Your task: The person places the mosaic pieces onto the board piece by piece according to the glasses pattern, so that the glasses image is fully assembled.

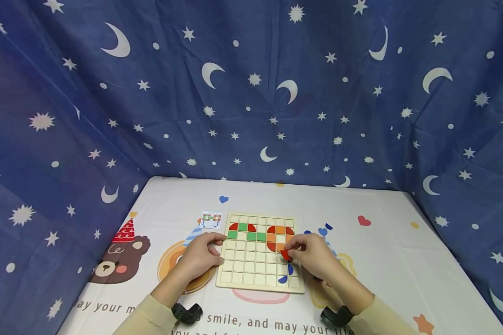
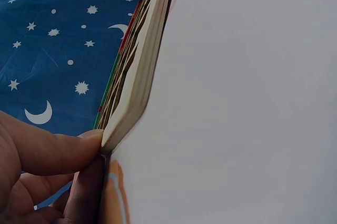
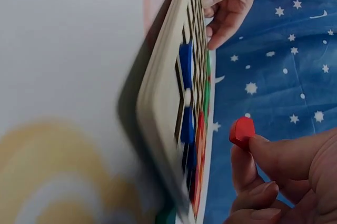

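Observation:
A square wooden grid board (image 1: 250, 268) lies on the table, with red, green and orange tiles set in its upper rows. My left hand (image 1: 202, 256) touches the board's left edge, thumb and index finger apart along it. In the left wrist view the thumb (image 2: 58, 150) rests at a board corner. My right hand (image 1: 314, 253) pinches a red rounded tile (image 3: 243, 130) between thumb and index finger, over the board's right side. Two blue rounded pieces (image 1: 282, 279) lie lower right on the board. The right hand hides part of the right edge.
A small printed pattern card (image 1: 211, 219) lies past the board's upper left corner. A dark blue piece (image 1: 329, 226) is on the printed white tablecloth (image 1: 385, 260) to the upper right. A blue starry curtain (image 1: 251, 107) stands behind the table and at both sides.

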Demonstrator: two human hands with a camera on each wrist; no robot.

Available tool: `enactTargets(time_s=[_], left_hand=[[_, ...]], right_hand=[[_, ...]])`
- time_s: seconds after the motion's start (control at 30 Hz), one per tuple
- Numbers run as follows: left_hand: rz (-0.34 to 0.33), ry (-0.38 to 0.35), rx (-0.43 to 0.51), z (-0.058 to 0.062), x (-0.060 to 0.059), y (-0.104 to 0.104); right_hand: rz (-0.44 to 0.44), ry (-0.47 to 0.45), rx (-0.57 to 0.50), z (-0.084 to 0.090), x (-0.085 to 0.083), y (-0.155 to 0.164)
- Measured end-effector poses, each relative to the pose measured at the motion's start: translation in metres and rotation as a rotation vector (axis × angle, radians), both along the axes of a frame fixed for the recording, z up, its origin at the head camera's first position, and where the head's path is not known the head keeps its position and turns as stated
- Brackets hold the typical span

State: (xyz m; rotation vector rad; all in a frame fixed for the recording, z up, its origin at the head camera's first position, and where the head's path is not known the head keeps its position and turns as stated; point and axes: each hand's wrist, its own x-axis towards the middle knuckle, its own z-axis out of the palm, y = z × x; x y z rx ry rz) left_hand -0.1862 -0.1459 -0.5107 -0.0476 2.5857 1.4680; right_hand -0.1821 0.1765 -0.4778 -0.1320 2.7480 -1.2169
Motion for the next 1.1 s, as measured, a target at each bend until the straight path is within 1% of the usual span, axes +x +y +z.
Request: enactTargets(time_s=[0.13, 0.27, 0.4, 0.6, 0.93, 1.1], left_hand=[[0.0, 0.001, -0.002, 0.0, 0.0, -0.001], [0.003, 0.001, -0.006, -0.003, -0.001, 0.0], [0.007, 0.003, -0.009, -0.006, -0.002, 0.0], [0.006, 0.006, -0.008, -0.004, -0.002, -0.001], [-0.002, 0.004, -0.004, -0.001, -0.001, -0.003], [-0.006, 0.01, 0.002, -0.003, -0.002, -0.003]], right_hand=[[0.02, -0.001, -0.041, -0.002, -0.004, -0.015], [0.037, -0.007, -0.06, -0.001, -0.009, -0.03], [0.064, 0.007, -0.076, 0.001, -0.013, -0.044], [0.094, 0.015, -0.117, 0.002, -0.019, -0.063], [0.086, -0.003, -0.112, -0.001, -0.027, -0.097], [0.069, 0.015, -0.097, -0.007, -0.032, -0.111]])
